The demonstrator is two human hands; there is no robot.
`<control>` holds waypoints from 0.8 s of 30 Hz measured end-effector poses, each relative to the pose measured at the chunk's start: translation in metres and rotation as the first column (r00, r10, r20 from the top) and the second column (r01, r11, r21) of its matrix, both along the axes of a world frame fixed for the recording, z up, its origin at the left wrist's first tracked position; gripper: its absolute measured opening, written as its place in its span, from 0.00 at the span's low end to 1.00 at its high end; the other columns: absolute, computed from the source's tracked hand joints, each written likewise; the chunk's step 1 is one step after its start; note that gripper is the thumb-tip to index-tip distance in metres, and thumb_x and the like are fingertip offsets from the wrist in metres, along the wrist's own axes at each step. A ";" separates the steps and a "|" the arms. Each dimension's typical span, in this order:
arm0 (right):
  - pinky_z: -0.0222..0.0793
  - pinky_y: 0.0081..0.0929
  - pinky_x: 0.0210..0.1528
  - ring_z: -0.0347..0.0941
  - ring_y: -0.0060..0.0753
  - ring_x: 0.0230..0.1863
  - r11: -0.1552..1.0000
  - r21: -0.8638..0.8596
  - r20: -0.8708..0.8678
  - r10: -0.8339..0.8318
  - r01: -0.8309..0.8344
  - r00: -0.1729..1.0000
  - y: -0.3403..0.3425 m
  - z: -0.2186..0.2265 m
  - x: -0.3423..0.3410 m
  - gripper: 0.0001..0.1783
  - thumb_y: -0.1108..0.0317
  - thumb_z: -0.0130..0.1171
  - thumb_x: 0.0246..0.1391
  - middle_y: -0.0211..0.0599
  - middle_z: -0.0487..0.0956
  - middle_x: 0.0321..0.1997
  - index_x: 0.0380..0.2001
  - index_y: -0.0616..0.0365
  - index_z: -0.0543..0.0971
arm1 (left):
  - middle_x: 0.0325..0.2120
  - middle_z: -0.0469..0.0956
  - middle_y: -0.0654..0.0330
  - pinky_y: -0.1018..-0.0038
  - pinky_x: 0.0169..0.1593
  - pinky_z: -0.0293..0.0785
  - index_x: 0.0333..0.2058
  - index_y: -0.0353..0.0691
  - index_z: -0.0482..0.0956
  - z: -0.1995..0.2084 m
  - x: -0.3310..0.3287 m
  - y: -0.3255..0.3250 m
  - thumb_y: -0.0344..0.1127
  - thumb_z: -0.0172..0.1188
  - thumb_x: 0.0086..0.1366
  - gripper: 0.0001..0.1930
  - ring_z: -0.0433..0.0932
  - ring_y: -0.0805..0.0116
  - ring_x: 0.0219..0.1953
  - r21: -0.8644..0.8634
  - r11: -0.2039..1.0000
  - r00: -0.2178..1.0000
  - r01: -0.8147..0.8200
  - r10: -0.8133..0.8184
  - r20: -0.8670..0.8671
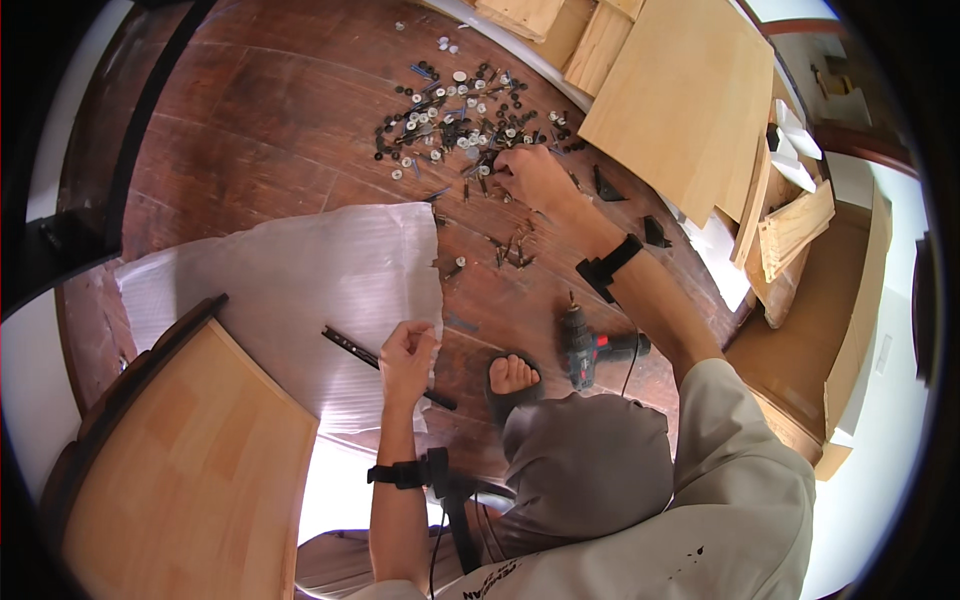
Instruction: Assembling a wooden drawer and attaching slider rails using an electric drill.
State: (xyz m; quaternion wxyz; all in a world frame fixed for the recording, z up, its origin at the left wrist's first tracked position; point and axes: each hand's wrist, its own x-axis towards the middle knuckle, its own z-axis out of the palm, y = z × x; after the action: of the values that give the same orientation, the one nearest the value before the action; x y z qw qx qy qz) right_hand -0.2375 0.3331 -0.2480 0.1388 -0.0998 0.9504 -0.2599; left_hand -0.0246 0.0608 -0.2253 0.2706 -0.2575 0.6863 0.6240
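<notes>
Hardware pile (465, 115): top centre of the frame, loose on the wooden floor (270, 110). Right hand (535, 175): at the pile's lower right edge, fingers curled downward; whether anything is grasped cannot be told. Left hand (408, 350): lower centre, fingers bent toward the thumb; contents, if any, cannot be told.

Obstructions: a cordless drill (582, 345) stands right of a foot (513, 375), below the right forearm. A dark rail (350, 347) lies across a white foam sheet (290, 260) and passes behind the left hand. A light wood panel (190, 470) fills the lower left; stacked boards (690, 110) and a cardboard box (800, 350) occupy the right side.

Count: one drill, one rail, one foam sheet, two black brackets (606, 186) at right of centre; pile pieces too crowded to count.

Edges: the sheet's right edge runs just beside the left hand. Floorboards show from upper left to the pile, and between pile and drill around a small screw cluster (513, 248).
</notes>
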 end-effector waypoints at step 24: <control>0.60 0.49 0.62 0.63 0.60 0.61 0.988 0.073 0.025 -0.137 0.135 0.990 0.112 0.034 0.305 0.42 0.79 0.59 0.40 0.54 0.67 0.60 0.64 0.52 0.65 | 0.36 0.79 0.55 0.73 0.44 0.77 0.39 0.31 0.81 -0.030 0.052 0.055 0.29 0.62 0.59 0.10 0.79 0.66 0.40 0.398 0.886 0.966 -0.237 0.258 0.002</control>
State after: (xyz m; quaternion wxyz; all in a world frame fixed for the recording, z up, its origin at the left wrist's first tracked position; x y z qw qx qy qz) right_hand 0.0673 0.4446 -0.2137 0.1382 -0.0257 0.9615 -0.2361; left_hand 0.0271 0.1163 -0.2557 0.2176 -0.2670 0.5146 0.7852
